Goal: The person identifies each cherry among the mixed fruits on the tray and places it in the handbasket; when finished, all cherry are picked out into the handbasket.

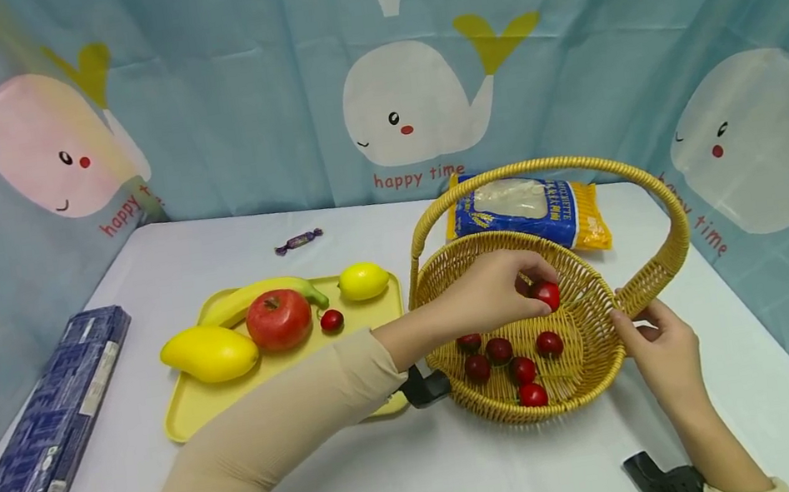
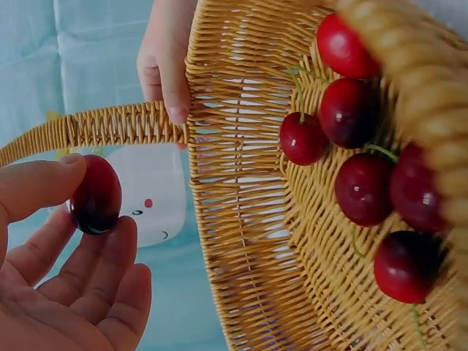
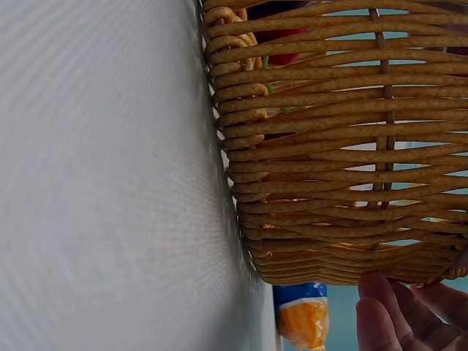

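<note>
A wicker basket (image 1: 589, 370) with a tall arched handle stands on the white table, several red cherries (image 1: 522, 370) lying on its bottom. Above the basket's inside, my left hand (image 1: 495, 291) pinches one cherry (image 2: 96, 194) between thumb and fingertips, apart from the others. At the basket's right side, my right hand (image 1: 662, 347) grips the rim by the foot of the handle, thumb on top. In the right wrist view its fingers (image 3: 380, 311) show at the woven wall. The handle partly covers the cherries in the left wrist view.
Left of the basket, a yellow tray (image 1: 179, 415) bears a mango (image 1: 209, 354), a banana (image 1: 257, 293), an apple (image 1: 279, 319), a lemon (image 1: 363, 281) and a cherry (image 1: 332, 320). A blue-and-orange food packet (image 1: 556, 211) lies behind the basket. A wrapped candy (image 1: 299, 241) and a blue package (image 1: 48, 421) lie farther off.
</note>
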### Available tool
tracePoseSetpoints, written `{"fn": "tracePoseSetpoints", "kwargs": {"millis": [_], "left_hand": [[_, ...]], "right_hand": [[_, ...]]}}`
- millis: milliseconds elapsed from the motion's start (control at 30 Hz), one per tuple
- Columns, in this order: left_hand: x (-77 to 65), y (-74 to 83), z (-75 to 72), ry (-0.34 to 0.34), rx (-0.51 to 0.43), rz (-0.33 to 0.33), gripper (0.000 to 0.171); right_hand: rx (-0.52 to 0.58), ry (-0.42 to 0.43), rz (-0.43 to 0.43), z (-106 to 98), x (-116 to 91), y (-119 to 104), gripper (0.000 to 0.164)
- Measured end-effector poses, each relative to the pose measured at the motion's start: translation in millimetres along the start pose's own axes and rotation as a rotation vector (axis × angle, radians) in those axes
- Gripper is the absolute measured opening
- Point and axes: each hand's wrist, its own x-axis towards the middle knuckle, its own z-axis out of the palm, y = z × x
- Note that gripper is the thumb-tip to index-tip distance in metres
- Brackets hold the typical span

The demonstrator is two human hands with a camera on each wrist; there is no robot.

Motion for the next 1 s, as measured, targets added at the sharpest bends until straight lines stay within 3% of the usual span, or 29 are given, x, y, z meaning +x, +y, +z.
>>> {"fn": "tracePoseSetpoints", "kwargs": {"millis": [233,467,733,1000], "left_hand": [[25.8,3.7,4.8,0.005,0.052,-0.047,0.025],[47.8,-4.7,12.9,-0.005,0.082,-0.134,0.026],[56.2,-24.3,21.4,-0.046,0.105,-0.196,0.023],[58.8,-40.2,37.3,-0.144,0.217,-0.279,0.025]], "right_hand": [[-0.008,0.0,0.0,-1,2,-1,0.036],[-0.007,-0.001,0.005,0,3,-1,0.036],[-0.011,-0.005,-0.001,1,3,0,0.036],[-0.026,0.0,0.005,0,1,0,0.037]]}}
